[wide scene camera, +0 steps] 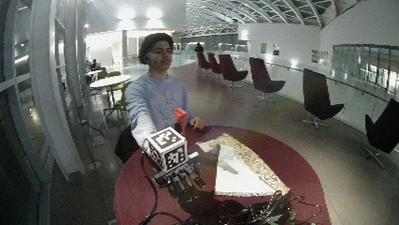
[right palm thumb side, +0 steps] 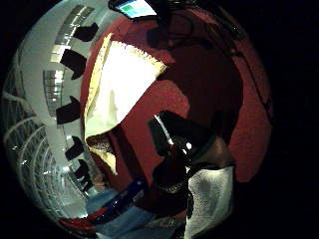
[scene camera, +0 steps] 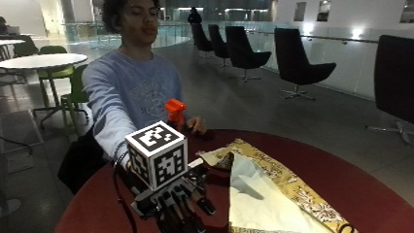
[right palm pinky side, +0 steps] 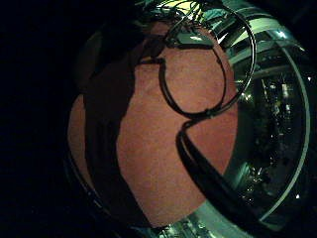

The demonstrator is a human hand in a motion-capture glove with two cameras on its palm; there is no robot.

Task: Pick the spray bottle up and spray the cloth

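In the outside view a spray bottle with an orange head stands at the far side of the round red table, close to the person; its body is hidden behind my arm. The bare left hand rests beside it. A white cloth with a gold patterned edge lies crumpled on the table's right half. My gloved right hand reaches out low over the table's near side, left of the cloth and well away from the bottle, fingers straight and holding nothing. The thumb side palm view shows the cloth on the red top.
Black cables and a small device lie on the near part of the table, and a cable loop crosses the red surface under my palm. Black chairs stand on the floor beyond the table.
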